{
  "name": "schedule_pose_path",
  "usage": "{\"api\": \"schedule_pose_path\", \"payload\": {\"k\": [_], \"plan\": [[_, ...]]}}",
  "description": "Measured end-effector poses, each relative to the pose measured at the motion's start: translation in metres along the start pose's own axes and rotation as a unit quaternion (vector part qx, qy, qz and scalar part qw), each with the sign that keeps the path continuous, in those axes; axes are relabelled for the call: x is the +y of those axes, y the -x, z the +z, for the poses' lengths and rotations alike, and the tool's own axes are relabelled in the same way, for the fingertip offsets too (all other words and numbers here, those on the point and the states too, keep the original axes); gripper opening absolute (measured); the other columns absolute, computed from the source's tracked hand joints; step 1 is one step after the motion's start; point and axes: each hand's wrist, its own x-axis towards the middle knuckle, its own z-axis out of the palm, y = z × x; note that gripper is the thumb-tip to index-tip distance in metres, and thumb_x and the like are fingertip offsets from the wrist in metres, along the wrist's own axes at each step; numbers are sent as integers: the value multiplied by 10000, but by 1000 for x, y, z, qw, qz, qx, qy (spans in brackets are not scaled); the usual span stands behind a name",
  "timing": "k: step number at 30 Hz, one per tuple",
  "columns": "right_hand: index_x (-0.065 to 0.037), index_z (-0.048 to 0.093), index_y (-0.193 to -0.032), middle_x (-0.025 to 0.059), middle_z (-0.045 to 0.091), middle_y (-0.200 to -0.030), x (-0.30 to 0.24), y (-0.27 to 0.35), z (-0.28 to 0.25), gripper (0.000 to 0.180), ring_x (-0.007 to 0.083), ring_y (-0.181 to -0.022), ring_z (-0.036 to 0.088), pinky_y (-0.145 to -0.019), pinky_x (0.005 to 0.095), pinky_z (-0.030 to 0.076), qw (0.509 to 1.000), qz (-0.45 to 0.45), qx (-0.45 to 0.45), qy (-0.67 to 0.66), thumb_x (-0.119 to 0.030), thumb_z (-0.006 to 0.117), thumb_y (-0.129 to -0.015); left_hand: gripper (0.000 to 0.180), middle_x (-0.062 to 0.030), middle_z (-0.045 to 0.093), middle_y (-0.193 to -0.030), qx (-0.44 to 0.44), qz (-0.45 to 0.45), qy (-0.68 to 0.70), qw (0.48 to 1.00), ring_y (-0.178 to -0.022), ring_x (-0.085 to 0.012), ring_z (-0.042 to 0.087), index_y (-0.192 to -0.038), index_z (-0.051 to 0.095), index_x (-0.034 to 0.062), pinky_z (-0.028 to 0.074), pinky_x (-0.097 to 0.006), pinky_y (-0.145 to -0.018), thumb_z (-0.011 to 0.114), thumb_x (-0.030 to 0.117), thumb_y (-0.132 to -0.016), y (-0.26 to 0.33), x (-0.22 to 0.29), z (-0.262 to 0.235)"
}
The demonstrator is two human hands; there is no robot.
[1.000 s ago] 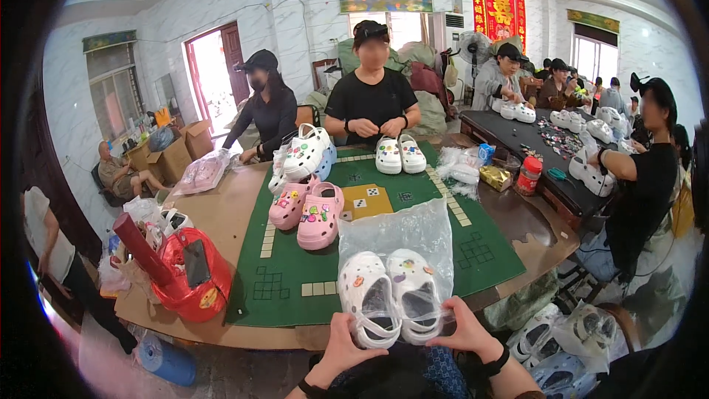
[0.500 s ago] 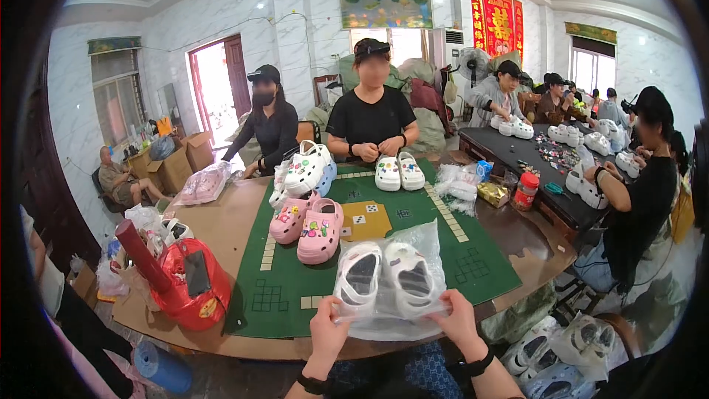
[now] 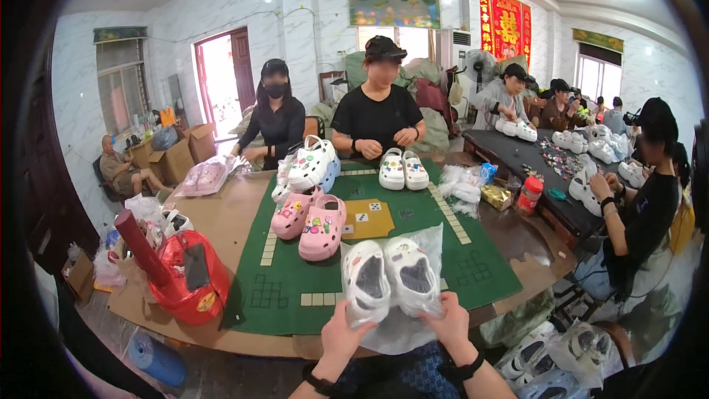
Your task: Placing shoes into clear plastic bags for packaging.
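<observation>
A pair of white clogs (image 3: 411, 275) lies side by side inside a clear plastic bag (image 3: 428, 239) at the near edge of the green mat. My left hand (image 3: 345, 331) is closed round the bag's near left side, at the heel of the left clog. My right hand (image 3: 447, 320) grips the near right side by the other heel. Small charms dot the clogs' toes, which point away from me. Loose plastic hangs below, between my hands. Just beyond stand pink clogs (image 3: 323, 230) with colourful charms, touching a stack of white and blue clogs (image 3: 310, 165).
The green mat (image 3: 295, 318) covers much of the brown table. A red bag (image 3: 199, 299) with a phone on it stands left. A co-worker faces me behind white clogs (image 3: 404, 171). At right are a red-lidded jar (image 3: 529, 196) and, lower down, bagged clogs (image 3: 583, 347).
My hands have shifted from the bag's near corners to the clogs' heel ends, and the clogs now sit more tilted up. The co-worker opposite has moved their hands apart.
</observation>
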Motion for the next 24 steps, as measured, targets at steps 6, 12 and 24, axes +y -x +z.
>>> {"api": "schedule_pose_path", "payload": {"k": [6, 12, 24], "plan": [[-55, 571, -1102, 143, 646, -880, -10, -6, 0, 491, 344, -805, 648, -695, 437, 509, 999, -8, -47, 3, -224, 844, -730, 704, -178, 651, -1006, -22, 1, -63, 998, -922, -388, 641, -1267, 515, 69, 510, -457, -754, 851, 363, -722, -2, -8, 1], [-48, 610, -1058, 123, 575, -970, 8, 19, -56, 381, 322, -892, 570, -781, 415, 485, 993, -112, 14, 32, -78, 768, -713, 583, -150, 569, -1001, -32, 16, -68, 997, -942, -356, 581, -1286, 522, 72, 488, -448, -809, 769, 125, -760, 19, -24, -40], [-48, 625, -1066, 67, 633, -741, -3, 25, -115, 305, 179, -617, 627, -586, 304, 486, 986, -35, -157, -53, -128, 759, -804, 446, -118, 612, -960, -76, -51, 71, 993, -792, -227, 632, -1245, 579, 29, 524, -315, -668, 727, 35, -824, 27, -11, -80]]}}
